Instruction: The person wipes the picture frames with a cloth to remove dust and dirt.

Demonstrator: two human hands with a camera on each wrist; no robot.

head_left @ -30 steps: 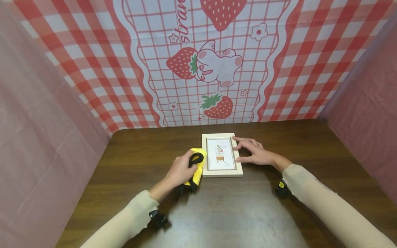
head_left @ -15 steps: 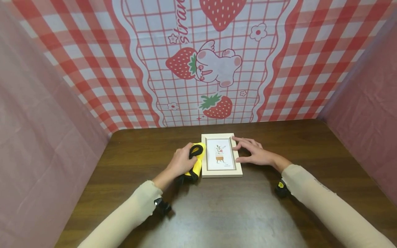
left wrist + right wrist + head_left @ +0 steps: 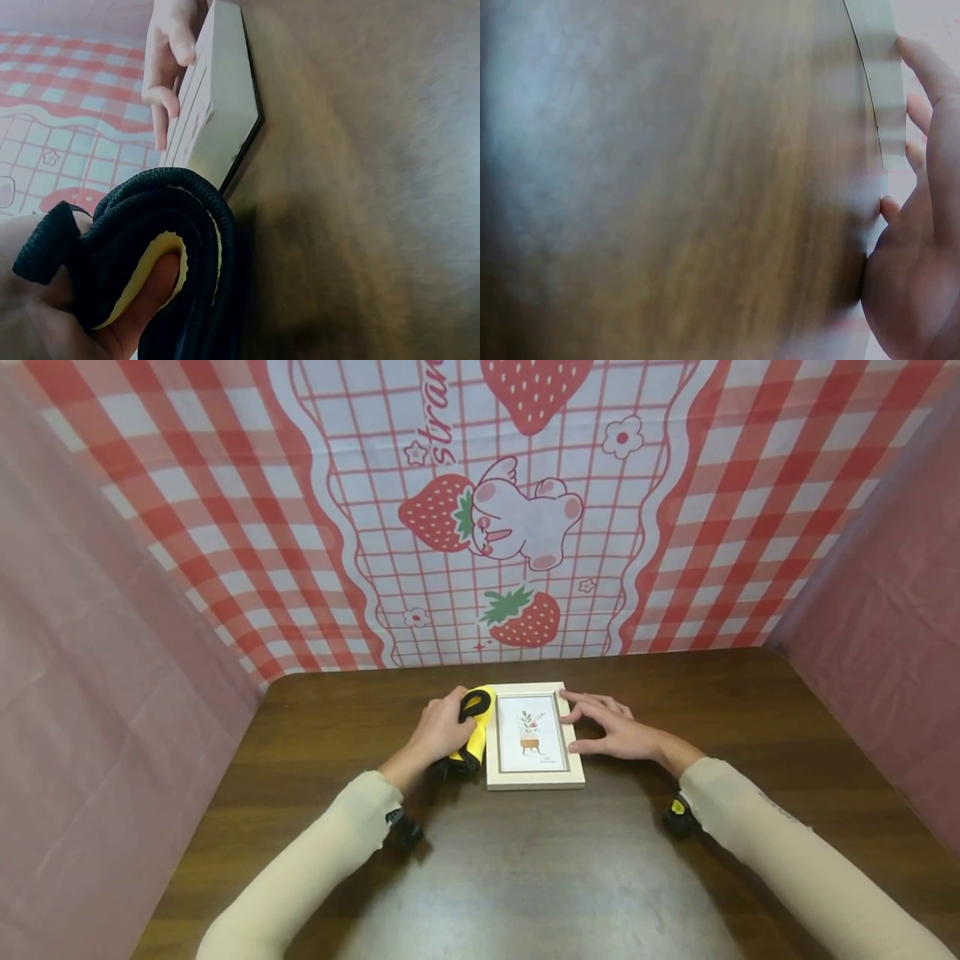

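A cream picture frame [image 3: 532, 781] lies flat on the table, with a potted-plant print [image 3: 534, 735] inside it. My left hand [image 3: 433, 731] grips a folded yellow cloth [image 3: 476, 742] with black edging, which is against the frame's left border. In the left wrist view, the cloth's black trim [image 3: 176, 184] loops over the thumb, near the frame's side [image 3: 232, 97]. On the opposite side, my right hand [image 3: 618, 733] touches the frame's right border with spread fingertips. The right wrist view has those fingers [image 3: 930, 67] along the frame's edge [image 3: 881, 90].
The dark wooden table [image 3: 555, 877] ends at the back against a red-and-white checked curtain [image 3: 525, 510] with strawberries. Pink cloth walls [image 3: 97, 652] stand on the left and right. A small black device [image 3: 405, 828] is strapped at each wrist.
My left hand has slid the cloth away from me along the frame's left border, from its lower part to near the top corner. The right hand stays in place.
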